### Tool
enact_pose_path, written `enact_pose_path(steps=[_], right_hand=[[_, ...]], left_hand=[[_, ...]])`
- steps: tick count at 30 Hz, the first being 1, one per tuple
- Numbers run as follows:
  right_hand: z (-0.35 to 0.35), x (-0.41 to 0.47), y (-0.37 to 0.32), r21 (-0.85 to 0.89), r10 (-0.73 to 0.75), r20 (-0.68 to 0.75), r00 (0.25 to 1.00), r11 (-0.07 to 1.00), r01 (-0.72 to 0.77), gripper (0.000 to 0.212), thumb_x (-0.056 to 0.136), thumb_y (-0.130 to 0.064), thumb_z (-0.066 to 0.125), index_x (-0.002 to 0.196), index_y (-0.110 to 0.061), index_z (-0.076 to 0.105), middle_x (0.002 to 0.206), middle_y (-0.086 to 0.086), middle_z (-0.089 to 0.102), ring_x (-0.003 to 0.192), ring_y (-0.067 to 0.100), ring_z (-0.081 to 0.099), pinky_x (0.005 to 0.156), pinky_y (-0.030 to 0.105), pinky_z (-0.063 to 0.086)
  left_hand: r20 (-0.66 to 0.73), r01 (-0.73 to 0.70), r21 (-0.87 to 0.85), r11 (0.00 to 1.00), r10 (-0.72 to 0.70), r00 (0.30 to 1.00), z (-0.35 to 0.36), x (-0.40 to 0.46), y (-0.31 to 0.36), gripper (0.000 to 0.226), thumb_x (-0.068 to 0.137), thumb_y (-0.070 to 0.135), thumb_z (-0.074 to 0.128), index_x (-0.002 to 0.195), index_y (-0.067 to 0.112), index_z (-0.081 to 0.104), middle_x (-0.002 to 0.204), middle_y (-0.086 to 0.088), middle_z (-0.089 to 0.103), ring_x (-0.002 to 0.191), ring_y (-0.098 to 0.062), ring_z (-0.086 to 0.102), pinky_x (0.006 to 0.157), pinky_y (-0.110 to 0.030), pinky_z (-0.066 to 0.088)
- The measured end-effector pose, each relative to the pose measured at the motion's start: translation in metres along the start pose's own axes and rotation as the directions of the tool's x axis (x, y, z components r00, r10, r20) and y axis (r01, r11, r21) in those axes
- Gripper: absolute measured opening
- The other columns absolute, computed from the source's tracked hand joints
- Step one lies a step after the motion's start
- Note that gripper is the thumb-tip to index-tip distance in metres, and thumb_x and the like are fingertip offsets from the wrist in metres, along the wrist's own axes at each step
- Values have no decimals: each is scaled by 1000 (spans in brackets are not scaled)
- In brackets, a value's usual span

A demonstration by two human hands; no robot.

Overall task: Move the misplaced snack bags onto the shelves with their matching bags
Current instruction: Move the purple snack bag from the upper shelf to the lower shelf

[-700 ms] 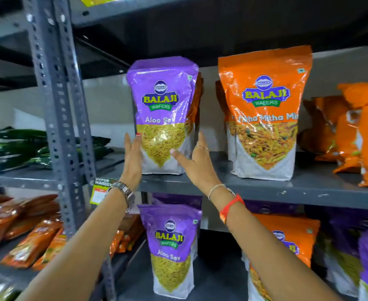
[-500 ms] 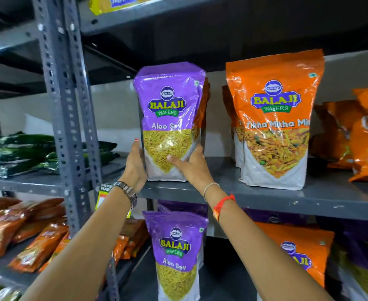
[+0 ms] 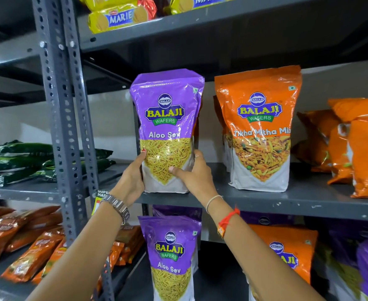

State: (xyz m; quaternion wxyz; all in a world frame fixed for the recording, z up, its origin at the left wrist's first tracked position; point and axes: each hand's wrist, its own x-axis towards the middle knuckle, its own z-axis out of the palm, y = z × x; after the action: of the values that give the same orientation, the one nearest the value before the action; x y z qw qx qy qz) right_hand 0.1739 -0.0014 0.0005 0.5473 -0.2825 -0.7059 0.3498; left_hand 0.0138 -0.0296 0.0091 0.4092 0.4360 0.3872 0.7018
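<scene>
Both hands on one bag. Purple Aloo Sev bag [image 3: 167, 131] stands upright at the near edge of the middle shelf [image 3: 265, 203], its base at the shelf lip. Left hand [image 3: 131, 181] is wrapped around the bag's lower left side, thumb on the front face, fingers behind and out of sight. Right hand [image 3: 197, 177] is clasped on the lower right side, thumb laid across the clear window, fingers curled round the far edge. Whether the base rests on the shelf or is just off it: cannot tell.

Just right of it, apart, stands an orange Tikha Mitha Mix bag [image 3: 260, 129], upright, with more orange bags behind it. Further right, slumped orange snack bags [image 3: 356, 148].

Lower shelf: another purple Aloo Sev bag [image 3: 171, 257] upright directly below the held one, purple packs behind it. An orange Balaji bag [image 3: 287, 250] sits right of that, partly hidden by the right forearm.

Top shelf: yellow Marie biscuit packs [image 3: 118, 18]. Left bay, past the perforated grey upright [image 3: 59, 105]: dark green packs [image 3: 22, 161] lying flat, orange packs [image 3: 27, 242] on the shelf below.
</scene>
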Motion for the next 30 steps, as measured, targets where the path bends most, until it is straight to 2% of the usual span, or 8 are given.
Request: enact_pose_path(steps=[7,10,13,18,21,25,27,30], right_hand=[[-30,-45,-7,24,-106,4,994,994,106,71,59,-51,74,122,-30,49,120,-3,67,115,17,60,104,46,46],[-47,-70,-2,86,-128,74,989,989,122,74,62,-45,74,129,-29,46,124,-6,65,116,8,59,106,42,45],[-57,-98,15,100,-124,160,979,989,109,68,67,-43,73,127,-26,47,123,-4,66,115,10,61,103,42,48],[-61,-131,58,174,-27,233,972,985,-14,58,71,-27,73,123,-24,47,128,7,61,116,14,59,96,27,51],[-61,-159,97,195,70,284,956,972,-129,63,65,-34,80,117,-24,47,122,1,60,115,10,58,96,26,50],[-56,-194,148,195,198,297,934,945,-262,80,62,-48,79,127,-20,41,126,9,55,121,16,52,99,23,48],[-54,-205,171,165,230,310,923,942,-291,79,71,-34,78,135,-14,35,134,13,50,129,20,46,105,28,45],[-55,-213,205,116,296,327,897,930,-350,72,80,-4,65,141,-7,28,143,14,43,138,26,37,111,31,38]], left_hand=[[92,-54,237,970,32,995,13,-79,14,45,70,44,57,107,19,61,100,0,73,89,-17,69,74,-33,56],[157,-118,342,932,67,985,8,-111,9,51,57,30,82,102,15,62,93,2,77,86,-15,71,64,-25,57],[115,-124,394,911,85,990,0,-132,-11,54,44,26,83,94,15,66,88,0,77,79,-13,72,57,-23,57],[50,-126,427,895,116,992,-8,-148,-64,56,33,20,85,87,14,69,80,5,77,79,-11,71,66,-27,58],[-20,-91,463,882,113,993,-17,-161,-112,58,31,26,87,85,17,68,79,10,76,82,-8,70,69,-23,57],[-166,5,457,890,80,983,-24,-182,-185,51,39,5,89,80,21,63,78,10,73,73,-4,67,74,-27,57],[-205,44,469,882,60,977,-26,-192,-214,57,40,11,90,89,19,63,89,0,72,81,-9,68,78,-32,57],[-215,51,523,851,74,974,-24,-204,-245,69,46,15,90,107,11,59,96,4,71,83,4,67,70,-14,54]])
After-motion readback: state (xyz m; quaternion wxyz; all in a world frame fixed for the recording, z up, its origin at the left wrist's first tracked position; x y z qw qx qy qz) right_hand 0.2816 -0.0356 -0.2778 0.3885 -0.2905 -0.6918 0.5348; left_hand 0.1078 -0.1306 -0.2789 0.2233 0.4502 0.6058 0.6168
